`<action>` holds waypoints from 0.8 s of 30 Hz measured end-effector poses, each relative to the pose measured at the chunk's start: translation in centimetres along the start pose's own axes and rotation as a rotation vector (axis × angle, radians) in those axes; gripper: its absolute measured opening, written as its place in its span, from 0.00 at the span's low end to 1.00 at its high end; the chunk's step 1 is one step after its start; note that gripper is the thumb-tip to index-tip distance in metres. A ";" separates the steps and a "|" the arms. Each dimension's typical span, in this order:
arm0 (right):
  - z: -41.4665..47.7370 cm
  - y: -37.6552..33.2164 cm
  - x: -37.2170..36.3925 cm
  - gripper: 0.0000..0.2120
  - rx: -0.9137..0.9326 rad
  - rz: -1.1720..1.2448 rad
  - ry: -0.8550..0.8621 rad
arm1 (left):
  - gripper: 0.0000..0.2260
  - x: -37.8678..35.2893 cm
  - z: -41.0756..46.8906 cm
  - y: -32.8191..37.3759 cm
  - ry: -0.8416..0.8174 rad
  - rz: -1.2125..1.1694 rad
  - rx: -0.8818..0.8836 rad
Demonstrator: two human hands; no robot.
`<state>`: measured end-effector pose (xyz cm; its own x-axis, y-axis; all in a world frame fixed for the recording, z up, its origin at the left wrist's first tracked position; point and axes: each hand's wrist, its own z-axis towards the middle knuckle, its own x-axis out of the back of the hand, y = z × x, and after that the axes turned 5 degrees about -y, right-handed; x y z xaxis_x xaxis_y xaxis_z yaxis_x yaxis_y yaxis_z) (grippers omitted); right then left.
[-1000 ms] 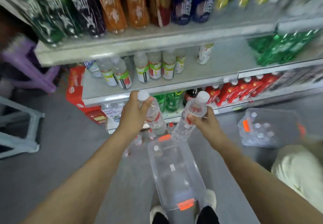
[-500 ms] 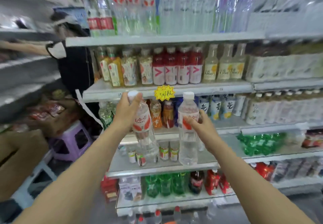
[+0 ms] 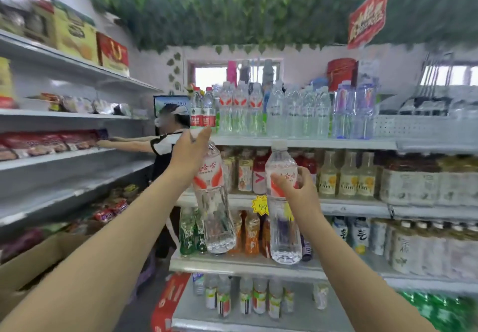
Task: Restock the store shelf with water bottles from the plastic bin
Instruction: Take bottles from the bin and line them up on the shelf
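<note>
Other person (image 3: 168, 137): I see one at the left, reaching both arms into the side shelving.
Left hand (image 3: 190, 154): clenched round the neck of one water bottle; its cap is hidden behind the fingers.
Left bottle (image 3: 214, 202): one, clear with a red-and-white label, hanging slightly tilted in front of the drinks shelves.
Price tag (image 3: 260, 204): one yellow starburst, between the two held bottles.
Right bottle (image 3: 283, 215): one, same label, upright, its white cap level with the top shelf edge.
Right hand (image 3: 300, 189): grasping that bottle at the label, thumb across the front.
Top shelf (image 3: 336, 144): carries a row of water bottles; I count three with the matching red label, the others too blurred to count.
Red sign (image 3: 367, 16): one, hanging from the leafy ceiling.
</note>
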<state>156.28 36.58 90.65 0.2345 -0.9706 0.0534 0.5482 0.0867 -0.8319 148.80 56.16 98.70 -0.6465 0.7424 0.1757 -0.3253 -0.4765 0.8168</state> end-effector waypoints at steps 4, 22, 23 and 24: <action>1.9 -1.0 -2.0 0.17 0.033 0.033 0.015 | 0.15 2.1 1.9 1.4 0.063 0.004 -0.022; 17.9 3.4 -21.2 0.25 0.103 -0.072 0.072 | 0.13 11.6 22.4 -7.7 -0.073 -0.054 -0.249; 18.5 3.7 -21.9 0.26 0.104 -0.089 0.087 | 0.13 11.8 23.5 -8.2 -0.075 -0.051 -0.265; 19.1 3.9 -22.4 0.28 0.102 -0.100 0.101 | 0.13 12.1 24.3 -8.6 -0.077 -0.049 -0.281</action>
<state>168.48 62.91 96.76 0.0953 -0.9928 0.0731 0.6445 0.0056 -0.7646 160.53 80.64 107.16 -0.5743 0.7963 0.1900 -0.5400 -0.5430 0.6430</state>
